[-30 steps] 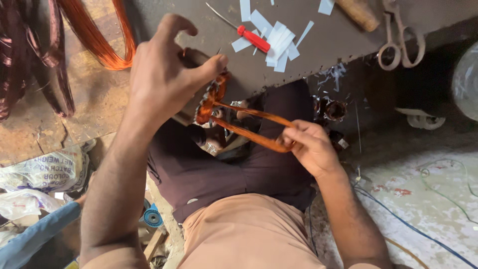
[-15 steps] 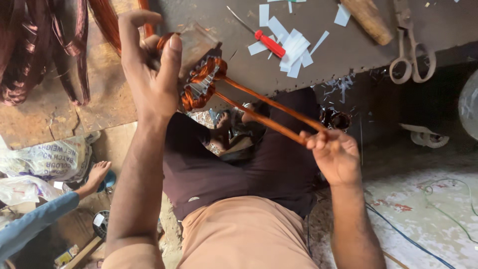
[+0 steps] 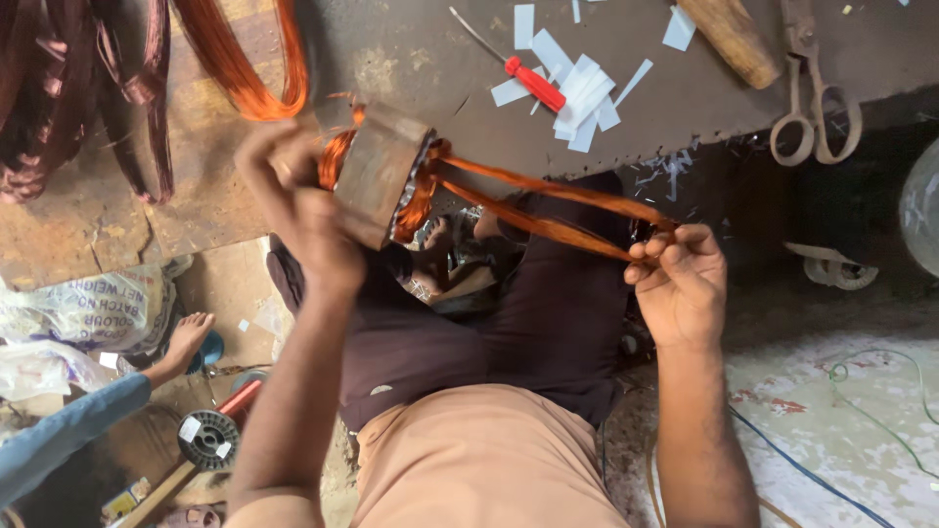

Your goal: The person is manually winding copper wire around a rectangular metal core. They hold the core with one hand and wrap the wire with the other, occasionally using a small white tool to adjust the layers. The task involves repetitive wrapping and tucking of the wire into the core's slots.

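At the far left of the bench, well away from the stator core, dark copper wire hanks hang beside a brighter orange hank. Below them, left of the stator core and lower down, another person's bare foot rests on the floor next to a printed sack, and a wire spool lies nearby.

The left hand grips the stator core from its left side, fingers wrapped shut around the metal body, holding it tilted just in front of the bench edge. From the core's right face a long loop of copper coil stretches rightward over the person's dark-clothed lap.

Above the coil, right of the stator core, a red-handled screwdriver lies among white paper strips on the bench. Farther right sit a wooden handle and scissors.

The right hand pinches the far end of the coil, fingers closed tight on the strands.
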